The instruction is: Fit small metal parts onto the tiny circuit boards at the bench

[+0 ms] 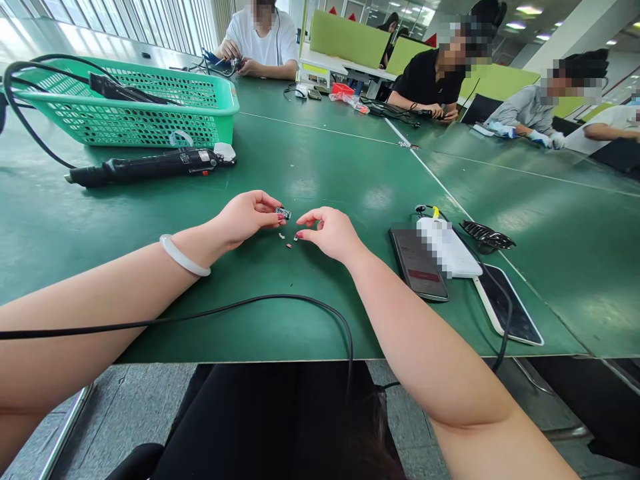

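Observation:
My left hand (250,217) pinches a small circuit board (283,213) between thumb and fingertips, a little above the green table. To its right, my right hand (327,233) has its thumb and index finger apart, with nothing visible between them. A tiny whitish piece (295,238) lies at the tip of the right thumb; whether the thumb touches it I cannot tell. Below the board, another tiny pale piece (281,236) and a small reddish piece (289,246) rest on the tabletop. They are too small to name.
A green plastic basket (160,127) with black cabled items stands at the left, behind a black corded hand tool (150,167). A dark phone (419,263), a white device (447,247), a white-edged phone (507,303) and a black claw clip (487,237) lie right. A black cable (225,308) crosses in front. Several people sit beyond.

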